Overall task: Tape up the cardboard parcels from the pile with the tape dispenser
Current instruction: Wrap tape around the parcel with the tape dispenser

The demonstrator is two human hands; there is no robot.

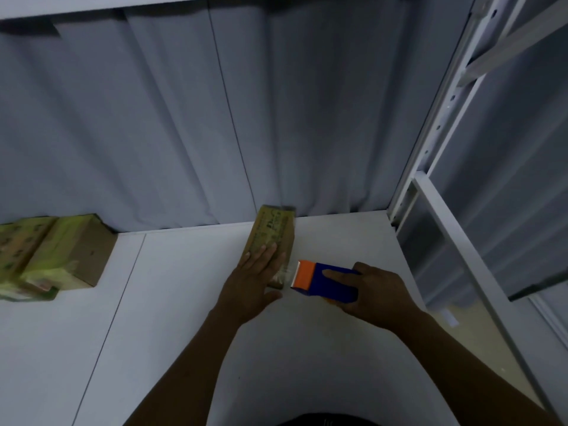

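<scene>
A small brown cardboard parcel (272, 230) with green print lies on the white table (172, 318), near the back curtain. My left hand (250, 281) lies flat on its near end, fingers straight. Just to the right, my right hand (373, 295) grips a blue tape dispenser (330, 281) with an orange cutter end. The cutter end points at the parcel's near right corner, and a bit of clear tape shows between them. The pile of parcels (46, 253) sits at the far left of the table.
A grey curtain (246, 118) hangs along the back of the table. A white metal rack frame (455, 229) stands at the right edge. The table's right rim runs diagonally beside my right forearm.
</scene>
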